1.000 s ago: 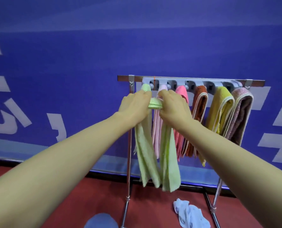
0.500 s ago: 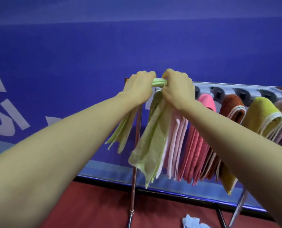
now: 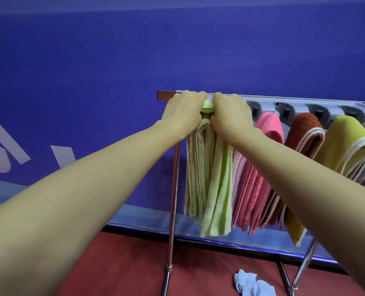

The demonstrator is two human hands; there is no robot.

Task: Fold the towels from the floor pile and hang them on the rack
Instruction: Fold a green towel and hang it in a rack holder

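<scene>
green towel (image 3: 216,178) now hangs straight, top mostly covered

1. Bright, even light, saturated colours; the source lies outside the frame.
2. A faint, soft shadow darkens the blue printed wall (image 3: 113,71) just left of the chrome tube rack (image 3: 174,199), whose upright glints.
3. The light green terry towel (image 3: 216,189) is slightly smeared at its lower end; the pale blue crumpled towel (image 3: 252,285) on the red floor (image 3: 124,263) is soft.
4. Wide-angle bending curves the rack's top rail and swells the left forearm (image 3: 70,199) and right forearm (image 3: 305,189).
</scene>
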